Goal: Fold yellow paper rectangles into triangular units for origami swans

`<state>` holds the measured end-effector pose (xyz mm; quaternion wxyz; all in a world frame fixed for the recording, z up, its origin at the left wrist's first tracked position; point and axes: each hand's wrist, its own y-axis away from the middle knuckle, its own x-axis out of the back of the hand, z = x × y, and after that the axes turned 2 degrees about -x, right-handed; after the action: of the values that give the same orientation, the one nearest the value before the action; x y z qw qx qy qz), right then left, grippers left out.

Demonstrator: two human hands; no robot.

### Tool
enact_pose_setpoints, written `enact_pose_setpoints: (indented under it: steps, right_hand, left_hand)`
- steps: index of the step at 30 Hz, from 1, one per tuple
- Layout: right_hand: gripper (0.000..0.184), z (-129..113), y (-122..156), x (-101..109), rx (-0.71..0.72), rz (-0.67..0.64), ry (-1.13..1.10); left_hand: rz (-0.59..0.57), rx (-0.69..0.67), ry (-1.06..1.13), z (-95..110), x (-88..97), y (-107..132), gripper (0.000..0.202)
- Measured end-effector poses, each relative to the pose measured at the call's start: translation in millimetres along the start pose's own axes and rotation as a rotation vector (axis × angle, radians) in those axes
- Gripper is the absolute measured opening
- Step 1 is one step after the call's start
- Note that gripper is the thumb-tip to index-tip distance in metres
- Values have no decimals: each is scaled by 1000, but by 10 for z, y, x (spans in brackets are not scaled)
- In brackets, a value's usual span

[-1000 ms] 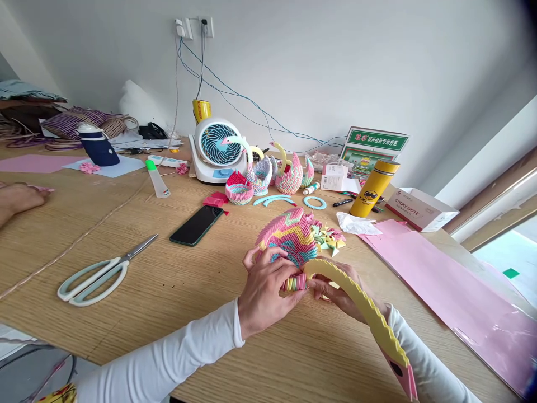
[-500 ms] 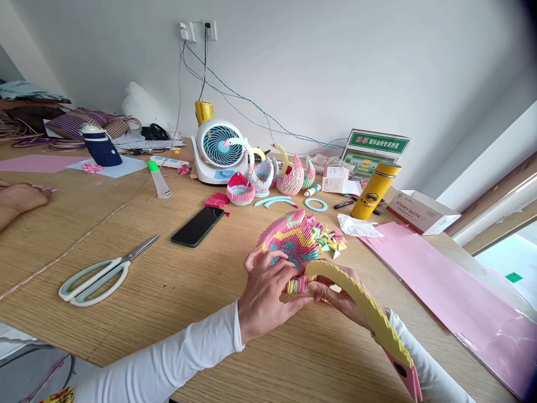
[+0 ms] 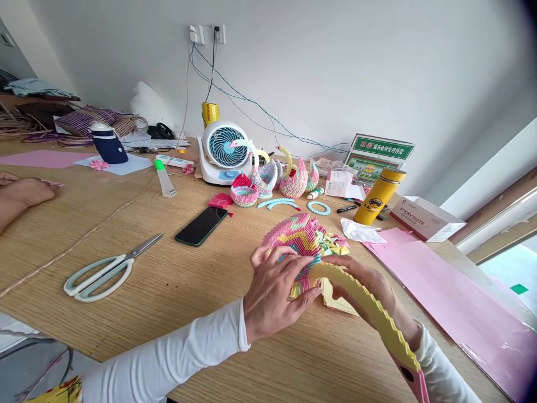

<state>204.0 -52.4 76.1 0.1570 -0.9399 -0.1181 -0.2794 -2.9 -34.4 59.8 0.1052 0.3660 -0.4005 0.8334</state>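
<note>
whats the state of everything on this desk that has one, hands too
left hand, gripping the paper swan body
right hand, holding the yellow neck strip
scissors, blades shut, lying flat
phone, face up, screen dark
yellow flask, upright, lid on
blue bottle, upright, white cap on
fan, upright; spinning cannot be told

Left hand (image 3: 272, 291) on paper swan (image 3: 293, 238)
</note>
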Motion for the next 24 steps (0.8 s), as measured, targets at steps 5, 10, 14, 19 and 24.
enact_pose_setpoints:
  steps: [5,10,14,19,24]
  right_hand:
    - [36,-236,151,78,-122,223,-147]
    - [58,-467,376,120,-239,146,-258]
    - [67,-681,397,99,-275,8,-286]
    - [65,-780,337,49,-271,27,-260]
    - [56,-735,357,27,-245,137,-209]
  left_hand:
    - [5,-70,42,39,-3,-101,40]
    - [30,-138,22,59,5,-170,42]
    - [49,-204,-10,87,32,-210,37]
    - [35,-220,-3,98,36,-228,31]
    - [30,-192,-3,98,20,-226,28]
